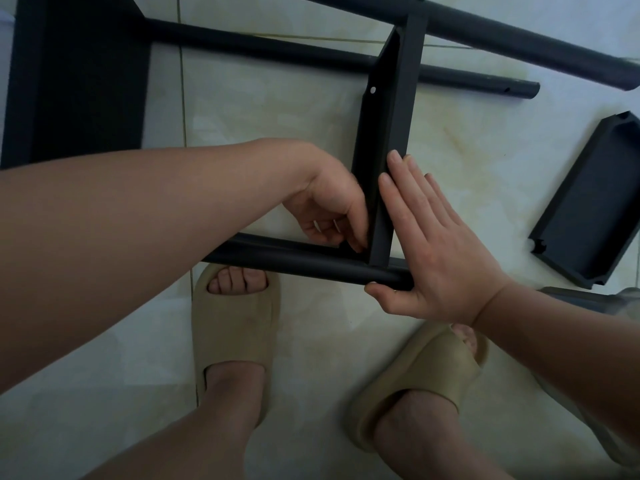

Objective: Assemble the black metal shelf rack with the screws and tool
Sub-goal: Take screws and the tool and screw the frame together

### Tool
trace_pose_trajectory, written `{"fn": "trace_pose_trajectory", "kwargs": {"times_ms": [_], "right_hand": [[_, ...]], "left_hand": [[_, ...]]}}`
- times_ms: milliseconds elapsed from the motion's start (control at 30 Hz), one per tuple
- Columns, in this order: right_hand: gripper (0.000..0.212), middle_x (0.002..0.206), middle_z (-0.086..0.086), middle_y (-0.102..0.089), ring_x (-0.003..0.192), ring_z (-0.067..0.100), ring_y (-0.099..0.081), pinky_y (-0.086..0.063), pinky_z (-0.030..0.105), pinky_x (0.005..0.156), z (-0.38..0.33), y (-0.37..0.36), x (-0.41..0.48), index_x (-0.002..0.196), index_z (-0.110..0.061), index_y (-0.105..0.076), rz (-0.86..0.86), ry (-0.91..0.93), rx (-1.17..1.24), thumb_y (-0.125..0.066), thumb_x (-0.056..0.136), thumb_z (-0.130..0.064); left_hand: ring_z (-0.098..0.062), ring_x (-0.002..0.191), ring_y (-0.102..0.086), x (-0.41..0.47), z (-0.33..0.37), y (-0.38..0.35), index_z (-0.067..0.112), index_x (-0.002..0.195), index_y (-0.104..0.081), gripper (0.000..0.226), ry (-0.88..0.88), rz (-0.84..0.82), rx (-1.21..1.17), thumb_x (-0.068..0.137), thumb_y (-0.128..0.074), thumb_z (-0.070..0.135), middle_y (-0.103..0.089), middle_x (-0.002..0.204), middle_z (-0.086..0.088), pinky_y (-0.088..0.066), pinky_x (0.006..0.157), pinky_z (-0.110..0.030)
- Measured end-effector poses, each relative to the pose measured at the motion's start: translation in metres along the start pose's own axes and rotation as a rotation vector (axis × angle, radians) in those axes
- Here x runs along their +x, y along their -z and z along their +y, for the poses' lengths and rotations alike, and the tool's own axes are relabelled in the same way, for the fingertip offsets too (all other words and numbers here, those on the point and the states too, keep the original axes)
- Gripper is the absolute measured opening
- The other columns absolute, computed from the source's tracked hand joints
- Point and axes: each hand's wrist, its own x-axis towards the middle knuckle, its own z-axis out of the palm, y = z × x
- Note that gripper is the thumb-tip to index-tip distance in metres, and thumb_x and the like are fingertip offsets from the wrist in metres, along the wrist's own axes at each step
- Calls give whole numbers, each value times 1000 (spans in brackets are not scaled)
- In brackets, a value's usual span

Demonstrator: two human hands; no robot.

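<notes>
The black rack lies on a pale tile floor. A narrow black shelf tray (pixel 388 133) stands on edge between a near pole (pixel 294 261) and a far pole (pixel 519 39). My left hand (pixel 329 209) reaches into the inner corner where the tray meets the near pole. Its curled fingertips pinch a small dark piece (pixel 346 244), too small to identify. My right hand (pixel 433 251) lies flat against the tray's outer side with straight fingers, and its thumb is under the near pole. A silver dot (pixel 373 89) shows on the tray's inner wall.
A second far pole (pixel 277 51) runs behind the tray. A wide black panel (pixel 79 81) fills the upper left. A loose black tray (pixel 595 202) lies on the floor at the right. My feet in beige slippers (pixel 235 327) (pixel 422 375) stand just below the near pole.
</notes>
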Motion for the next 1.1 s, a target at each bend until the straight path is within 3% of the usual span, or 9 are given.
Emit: {"fn": "trace_pose_trajectory", "kwargs": {"times_ms": [100,433,600,867,1100], "right_hand": [[106,165,27,-12,155,41,-9,-23,60,122,0,0,0,156,9,-21,7,2,-1,-59,85,-61],[107,165,27,-11,156,41,-9,-22,59,123,-1,1,0,156,9,-21,2,0,-1,-58,84,-61],[107,166,26,-11,156,41,-9,-22,59,123,-1,0,0,156,8,-20,1,0,-2,-58,84,-61],[107,166,27,-10,156,40,-8,-22,59,123,0,0,0,156,9,-20,-2,0,-4,-58,84,-61],[107,166,27,-11,156,41,-8,-22,59,123,0,0,-1,156,8,-20,3,4,2,-59,84,-61]], "left_hand": [[-9,65,-52,0,0,-1,19,92,-70,5,13,-9,7,90,-66,18,-69,85,4,-43,69,-23],[-8,63,-52,2,0,-2,17,86,-67,13,-24,-15,5,90,-65,5,-65,71,5,-44,63,-19],[-9,63,-50,0,-2,-3,17,90,-69,6,-16,-26,-13,92,-64,14,-69,81,4,-43,67,-22],[-7,61,-49,2,-1,-4,15,81,-66,16,-46,-27,-11,91,-64,4,-65,66,5,-43,61,-18],[-11,66,-52,-1,0,-3,19,90,-71,6,-30,-40,51,91,-66,15,-70,85,3,-45,70,-24]]}}
